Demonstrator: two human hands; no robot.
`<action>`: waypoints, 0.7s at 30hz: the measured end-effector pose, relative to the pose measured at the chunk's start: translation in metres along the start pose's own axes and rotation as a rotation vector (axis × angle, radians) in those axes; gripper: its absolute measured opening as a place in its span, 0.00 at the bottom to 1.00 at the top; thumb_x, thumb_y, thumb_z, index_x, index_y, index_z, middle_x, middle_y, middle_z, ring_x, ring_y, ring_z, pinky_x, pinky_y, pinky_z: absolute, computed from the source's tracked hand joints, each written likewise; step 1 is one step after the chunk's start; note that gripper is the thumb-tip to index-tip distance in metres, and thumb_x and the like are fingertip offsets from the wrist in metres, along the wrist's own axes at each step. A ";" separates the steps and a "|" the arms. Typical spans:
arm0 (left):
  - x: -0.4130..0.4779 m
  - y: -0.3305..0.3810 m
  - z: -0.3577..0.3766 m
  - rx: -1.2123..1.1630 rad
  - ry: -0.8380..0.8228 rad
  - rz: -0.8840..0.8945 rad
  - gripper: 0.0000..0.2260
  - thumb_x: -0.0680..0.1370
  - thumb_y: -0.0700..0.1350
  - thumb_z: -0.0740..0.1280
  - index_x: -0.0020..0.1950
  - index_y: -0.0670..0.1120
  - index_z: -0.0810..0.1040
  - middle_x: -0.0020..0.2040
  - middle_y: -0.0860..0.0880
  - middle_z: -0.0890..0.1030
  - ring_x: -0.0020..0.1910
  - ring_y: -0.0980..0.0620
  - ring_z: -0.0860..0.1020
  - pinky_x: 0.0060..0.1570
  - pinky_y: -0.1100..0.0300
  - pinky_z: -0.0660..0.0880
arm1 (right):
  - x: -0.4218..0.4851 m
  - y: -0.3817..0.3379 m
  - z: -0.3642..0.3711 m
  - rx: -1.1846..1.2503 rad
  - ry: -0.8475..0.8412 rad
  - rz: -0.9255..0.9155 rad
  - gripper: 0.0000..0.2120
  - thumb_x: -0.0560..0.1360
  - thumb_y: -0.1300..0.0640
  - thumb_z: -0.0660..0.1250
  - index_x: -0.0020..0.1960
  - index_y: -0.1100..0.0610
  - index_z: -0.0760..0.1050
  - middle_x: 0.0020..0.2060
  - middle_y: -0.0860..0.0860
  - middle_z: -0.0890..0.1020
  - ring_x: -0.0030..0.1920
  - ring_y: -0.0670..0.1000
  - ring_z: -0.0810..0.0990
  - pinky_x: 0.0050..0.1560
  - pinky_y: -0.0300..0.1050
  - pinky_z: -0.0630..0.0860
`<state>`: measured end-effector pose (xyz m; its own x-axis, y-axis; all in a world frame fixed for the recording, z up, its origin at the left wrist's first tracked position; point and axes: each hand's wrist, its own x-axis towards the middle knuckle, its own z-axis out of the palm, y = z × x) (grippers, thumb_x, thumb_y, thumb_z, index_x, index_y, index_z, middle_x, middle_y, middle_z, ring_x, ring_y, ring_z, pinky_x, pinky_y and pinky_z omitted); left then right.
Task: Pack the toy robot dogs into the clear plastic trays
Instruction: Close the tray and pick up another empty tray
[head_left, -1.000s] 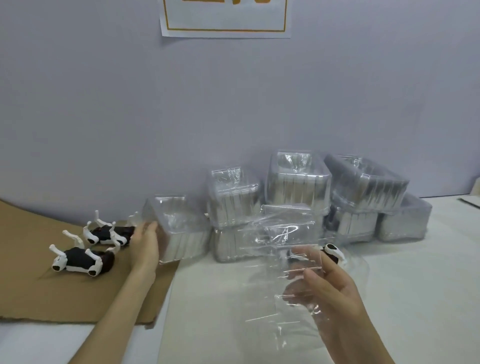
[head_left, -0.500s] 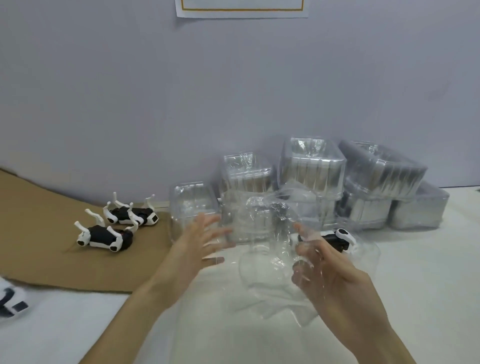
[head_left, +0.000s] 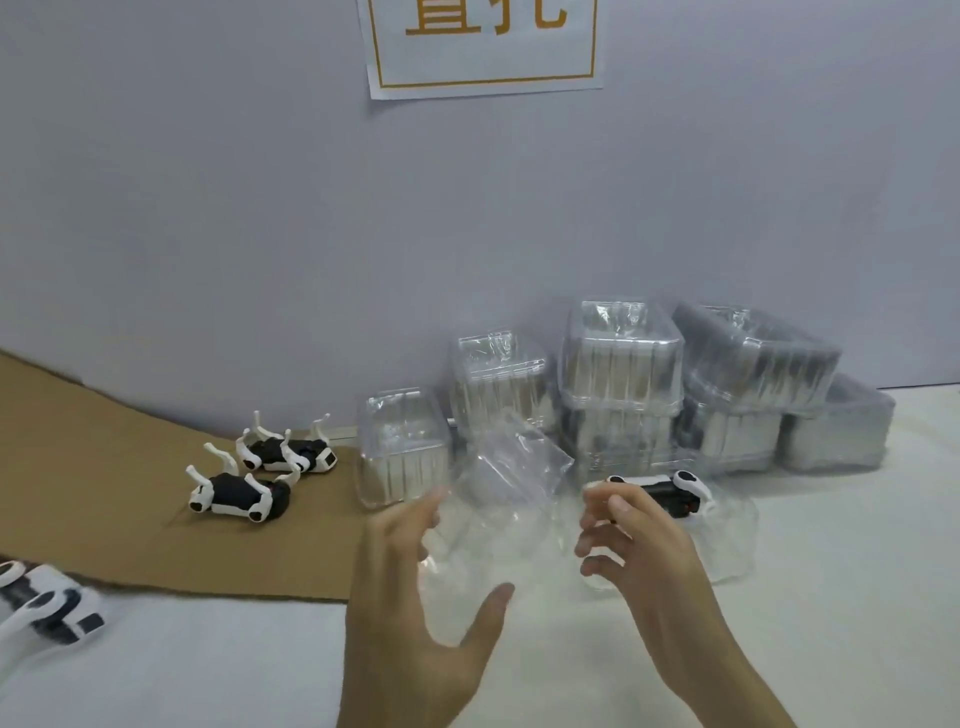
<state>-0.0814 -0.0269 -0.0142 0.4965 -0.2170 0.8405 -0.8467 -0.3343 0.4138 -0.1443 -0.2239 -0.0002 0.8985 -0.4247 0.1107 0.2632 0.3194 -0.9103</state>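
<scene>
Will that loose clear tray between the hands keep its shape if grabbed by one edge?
Probably not: the tray looks thin and creased, so it likely flexes. Glossy and seemingly light, it may skid on the table if pushed.

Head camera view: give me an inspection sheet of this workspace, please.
Surface: white tabletop, with a brown cardboard sheet on its left part.
Job's things: two black-and-white toy robot dogs on their backs on the cardboard; a third dog in a clear plastic tray right of centre; a fourth dog, cut off, at bottom left; stacks of clear trays against the wall; one loose clear tray between the hands.
Clutter: nothing seen.
Grippers: left hand open, fingers spread; right hand fingers curled by the third dog's tray, contact unclear.
Cables: nothing seen.
Surroundings: pale wall with a white paper sign bordered in orange.
</scene>
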 end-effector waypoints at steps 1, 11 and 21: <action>-0.005 -0.002 0.003 0.118 -0.010 0.113 0.35 0.69 0.59 0.74 0.73 0.52 0.67 0.59 0.53 0.73 0.52 0.52 0.75 0.55 0.63 0.70 | 0.000 -0.001 0.002 0.056 -0.049 0.085 0.16 0.73 0.48 0.70 0.53 0.59 0.81 0.43 0.58 0.80 0.40 0.56 0.81 0.38 0.45 0.78; -0.024 0.001 0.012 0.338 -0.289 0.296 0.29 0.67 0.40 0.67 0.65 0.62 0.75 0.51 0.55 0.80 0.50 0.53 0.73 0.51 0.59 0.63 | 0.001 0.009 -0.003 0.113 -0.089 0.380 0.29 0.65 0.40 0.79 0.60 0.56 0.82 0.49 0.54 0.83 0.51 0.53 0.83 0.45 0.50 0.80; -0.028 0.001 0.009 0.319 -0.218 0.243 0.25 0.67 0.38 0.69 0.60 0.58 0.83 0.50 0.54 0.81 0.50 0.52 0.74 0.51 0.60 0.63 | -0.002 0.015 0.003 -0.147 -0.030 0.214 0.39 0.55 0.43 0.80 0.63 0.54 0.78 0.45 0.50 0.78 0.45 0.46 0.81 0.48 0.43 0.79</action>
<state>-0.0946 -0.0299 -0.0406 0.3480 -0.5011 0.7923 -0.8597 -0.5077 0.0565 -0.1413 -0.2151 -0.0133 0.9390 -0.3344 -0.0806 0.0141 0.2716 -0.9623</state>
